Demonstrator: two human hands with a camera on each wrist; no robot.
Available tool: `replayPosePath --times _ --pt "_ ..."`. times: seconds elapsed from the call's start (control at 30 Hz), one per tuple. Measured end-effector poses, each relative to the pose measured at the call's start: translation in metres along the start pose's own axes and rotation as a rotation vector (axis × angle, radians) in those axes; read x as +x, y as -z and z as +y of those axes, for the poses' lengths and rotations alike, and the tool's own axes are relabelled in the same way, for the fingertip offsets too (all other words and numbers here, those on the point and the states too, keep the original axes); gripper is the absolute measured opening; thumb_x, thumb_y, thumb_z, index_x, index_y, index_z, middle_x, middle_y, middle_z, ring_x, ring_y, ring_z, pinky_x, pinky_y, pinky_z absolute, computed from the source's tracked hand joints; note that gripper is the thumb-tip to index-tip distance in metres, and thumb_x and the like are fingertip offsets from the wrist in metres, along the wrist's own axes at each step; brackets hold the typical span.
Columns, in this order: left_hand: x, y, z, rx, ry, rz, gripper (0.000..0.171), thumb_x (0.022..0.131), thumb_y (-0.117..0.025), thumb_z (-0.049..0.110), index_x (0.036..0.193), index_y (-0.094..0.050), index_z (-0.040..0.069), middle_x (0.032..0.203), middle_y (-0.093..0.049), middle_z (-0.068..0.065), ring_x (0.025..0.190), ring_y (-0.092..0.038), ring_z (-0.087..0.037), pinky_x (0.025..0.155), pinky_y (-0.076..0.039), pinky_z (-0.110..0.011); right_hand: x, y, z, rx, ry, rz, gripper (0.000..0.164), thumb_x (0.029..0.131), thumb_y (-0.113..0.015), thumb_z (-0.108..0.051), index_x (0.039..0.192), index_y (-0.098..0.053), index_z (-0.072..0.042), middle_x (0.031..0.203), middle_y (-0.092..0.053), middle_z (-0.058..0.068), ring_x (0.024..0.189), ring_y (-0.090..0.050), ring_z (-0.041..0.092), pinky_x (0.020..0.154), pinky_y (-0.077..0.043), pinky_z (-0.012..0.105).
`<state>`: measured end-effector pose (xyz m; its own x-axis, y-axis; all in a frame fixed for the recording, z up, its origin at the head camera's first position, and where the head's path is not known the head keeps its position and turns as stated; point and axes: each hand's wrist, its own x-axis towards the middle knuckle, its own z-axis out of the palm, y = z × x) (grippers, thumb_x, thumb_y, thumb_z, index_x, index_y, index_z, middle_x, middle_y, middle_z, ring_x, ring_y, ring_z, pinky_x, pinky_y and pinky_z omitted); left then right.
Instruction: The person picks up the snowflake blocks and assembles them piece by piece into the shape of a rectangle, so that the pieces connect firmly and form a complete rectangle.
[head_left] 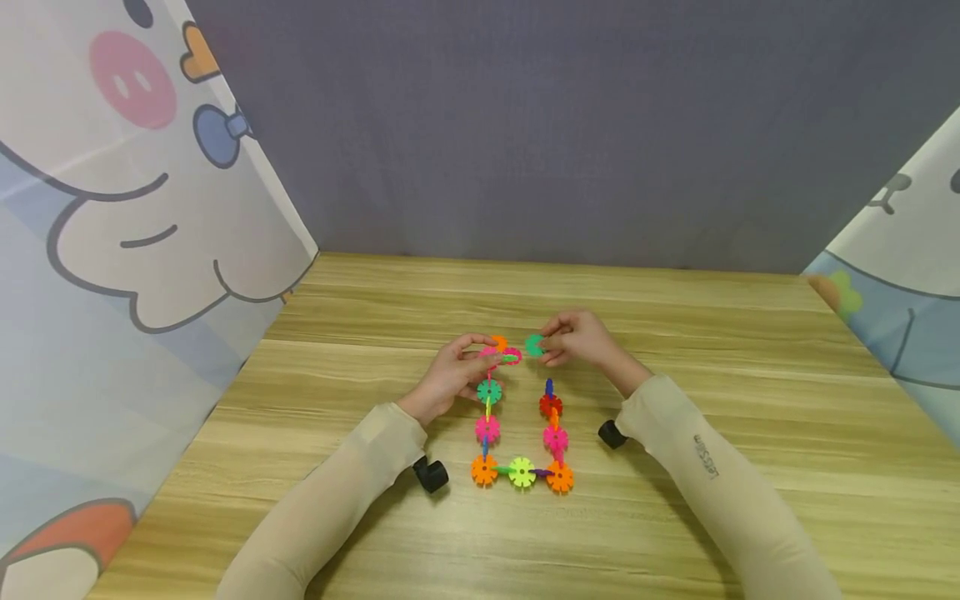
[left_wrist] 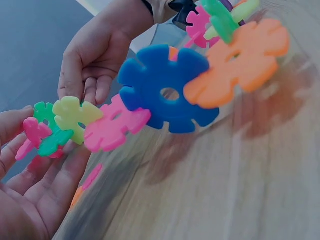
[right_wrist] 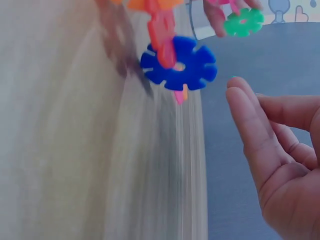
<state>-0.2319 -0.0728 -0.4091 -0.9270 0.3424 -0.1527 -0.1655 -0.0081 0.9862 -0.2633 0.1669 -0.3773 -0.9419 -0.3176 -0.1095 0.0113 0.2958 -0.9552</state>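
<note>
A U-shaped chain of notched plastic snowflake discs (head_left: 487,429) lies on the table, in pink, green, orange, yellow, blue and red. At its far left corner my left hand (head_left: 447,373) holds the end pieces between thumb and fingers, with a pink disc (left_wrist: 37,131) and a green disc (right_wrist: 243,21) beside the fingertips. My right hand (head_left: 581,337) pinches a separate green snowflake disc (head_left: 534,345), held apart from the chain; the fingers mostly hide it in the right wrist view. Nearer me, a blue disc (right_wrist: 200,70) forms the chain's free right end.
The wood-grain table (head_left: 720,333) meets a dark grey panel (head_left: 525,133) at the back. Cartoon-printed sheets (head_left: 165,275) flank it on both sides. A black wrist camera (head_left: 431,475) hangs under the left sleeve, another black camera (head_left: 612,434) by the right one.
</note>
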Motion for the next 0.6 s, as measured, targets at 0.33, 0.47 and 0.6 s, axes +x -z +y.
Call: replayPosePath --times 0.33,0.47,0.6 --pt "0.002 -0.002 0.001 -0.02 0.008 -0.009 0.036 0.096 -0.068 0.015 0.129 -0.055 0.005 0.093 -0.07 -0.019 0.061 -0.068 -0.013 0.049 -0.053 -0.026 -0.014 0.002 0.008 0.203 0.03 -0.068 0.015 0.093 -0.057 0.009 0.106 -0.055 0.016 0.086 -0.07 0.015 0.071 -0.073 0.018 0.07 -0.061 0.037" --pt "0.002 -0.003 0.0 -0.005 -0.001 -0.003 0.035 0.096 -0.067 0.016 0.128 -0.056 0.006 0.095 -0.07 -0.02 0.06 -0.066 -0.012 0.048 -0.053 -0.025 -0.016 0.0 0.013 0.267 0.013 -0.102 0.01 0.094 -0.054 0.008 0.104 -0.054 0.012 0.084 -0.069 0.013 0.073 -0.073 0.019 0.07 -0.061 0.034" --pt "0.001 -0.005 0.0 0.011 -0.005 0.007 0.034 0.096 -0.068 0.017 0.127 -0.058 0.007 0.092 -0.068 -0.014 0.056 -0.06 -0.01 0.047 -0.052 -0.025 -0.018 -0.005 0.016 0.321 0.006 -0.124 0.008 0.095 -0.052 0.007 0.102 -0.053 0.011 0.081 -0.069 0.011 0.075 -0.073 0.019 0.071 -0.061 0.033"
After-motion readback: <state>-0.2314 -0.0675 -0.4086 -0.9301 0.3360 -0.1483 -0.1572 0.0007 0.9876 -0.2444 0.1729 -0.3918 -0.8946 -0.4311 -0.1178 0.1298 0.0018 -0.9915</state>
